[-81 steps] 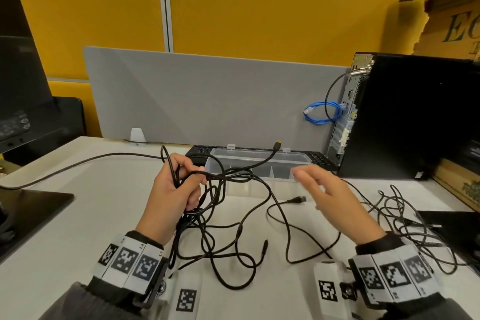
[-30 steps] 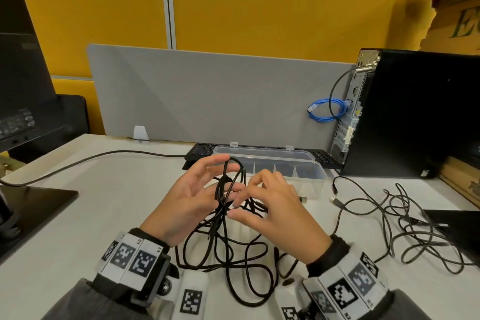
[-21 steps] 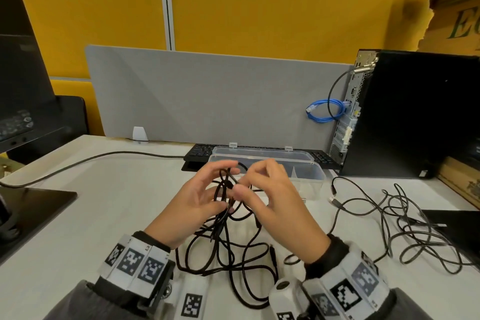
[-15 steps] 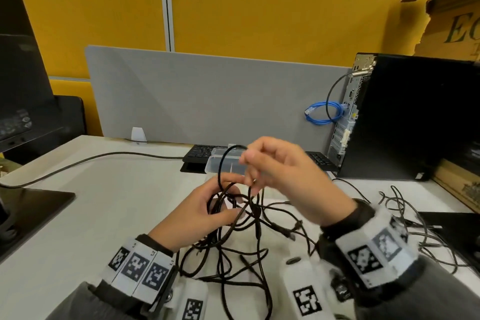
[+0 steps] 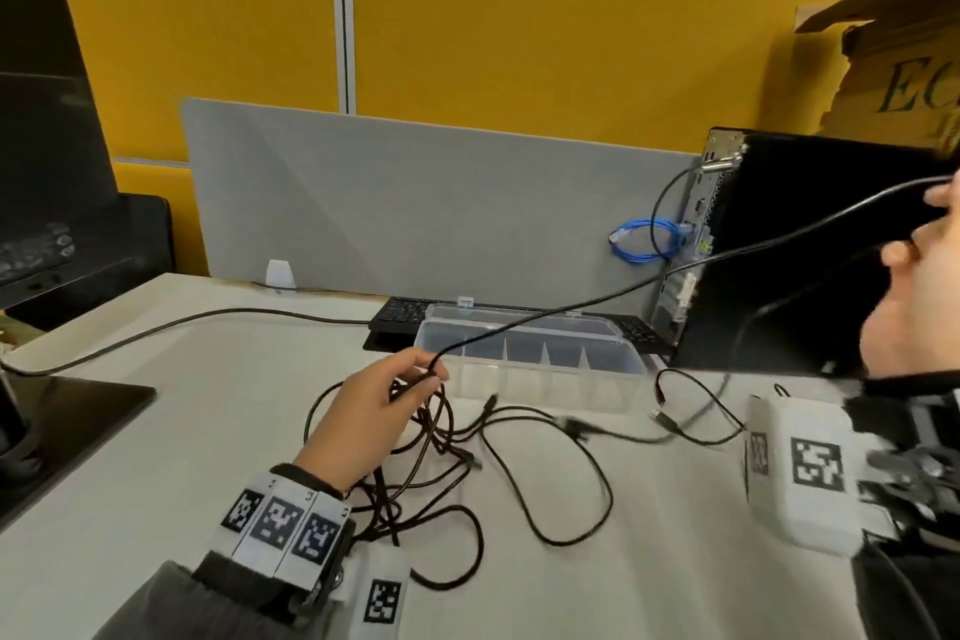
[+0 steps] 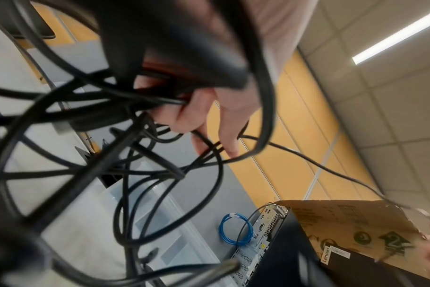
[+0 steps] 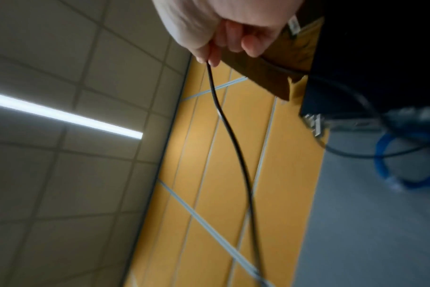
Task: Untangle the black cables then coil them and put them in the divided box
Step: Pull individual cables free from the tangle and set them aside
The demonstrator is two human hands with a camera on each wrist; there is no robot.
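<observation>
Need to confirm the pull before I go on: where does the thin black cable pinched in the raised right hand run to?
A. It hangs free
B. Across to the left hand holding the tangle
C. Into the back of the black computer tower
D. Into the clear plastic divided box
B: the thin black cable stretches from the right hand over the clear plastic divided box to the left hand.

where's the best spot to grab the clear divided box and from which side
Take the divided box by its short right end wall, coming in from the right. It is long and narrow, so its ends are the easiest parts to span. The black cable stretched between the left hand and the right hand crosses above its left part, and the tangle lies at its left front.
</observation>
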